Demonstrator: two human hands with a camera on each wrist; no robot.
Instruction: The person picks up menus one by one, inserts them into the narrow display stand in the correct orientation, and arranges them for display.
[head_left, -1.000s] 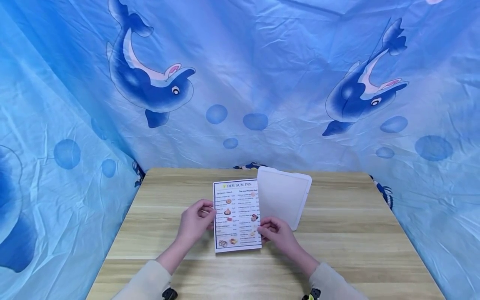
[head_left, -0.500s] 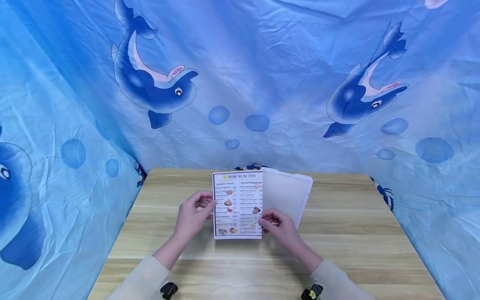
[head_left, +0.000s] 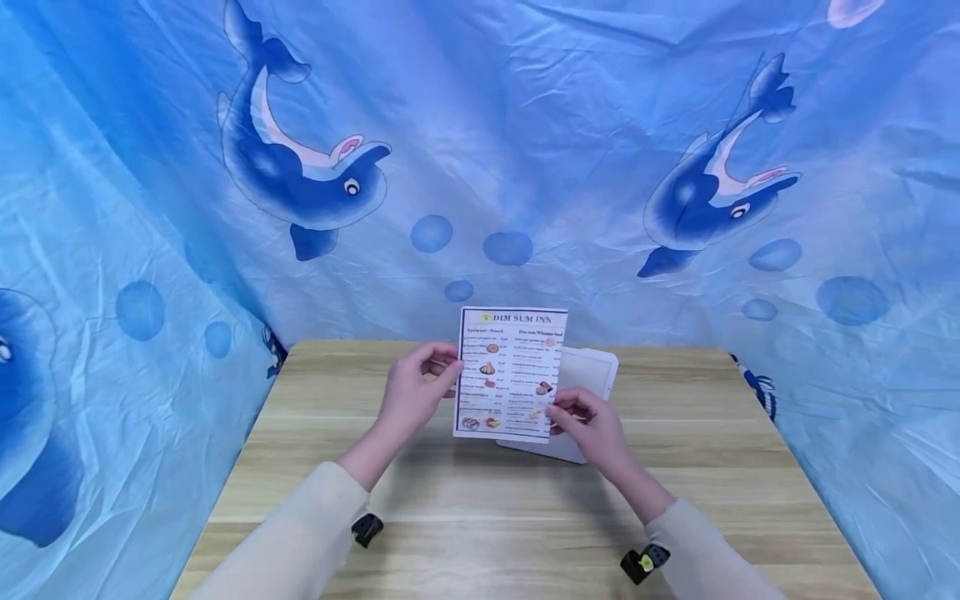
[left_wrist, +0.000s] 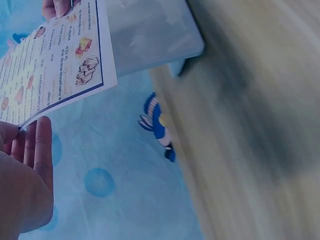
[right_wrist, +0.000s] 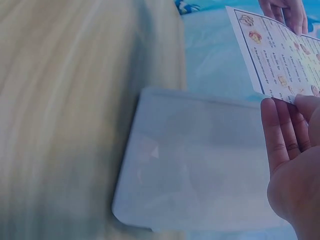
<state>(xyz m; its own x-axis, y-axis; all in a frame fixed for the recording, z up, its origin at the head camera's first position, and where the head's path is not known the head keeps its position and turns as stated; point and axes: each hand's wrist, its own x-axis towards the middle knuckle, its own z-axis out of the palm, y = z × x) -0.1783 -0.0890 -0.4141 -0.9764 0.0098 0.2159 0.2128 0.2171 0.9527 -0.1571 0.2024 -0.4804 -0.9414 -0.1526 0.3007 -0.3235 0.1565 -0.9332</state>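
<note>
The printed menu [head_left: 510,371] is held up over the surface [head_left: 480,533], toward its far edge, its long axis running away from the person between the two hands and leaning slightly right at the top. The left hand [head_left: 412,385] pinches the left long side, while the right hand [head_left: 597,431] pinches the other side lower down. From the head view, a white panel [head_left: 588,372] shows partly behind the menu, right of the far edge's middle, nearer the right hand.

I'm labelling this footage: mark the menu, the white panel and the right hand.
Menu [head_left: 510,375], head view: middle of the sheet.
White panel [right_wrist: 200,162], right wrist view: broad flat face.
Right hand [head_left: 594,425], head view: middle of the hand.
</note>
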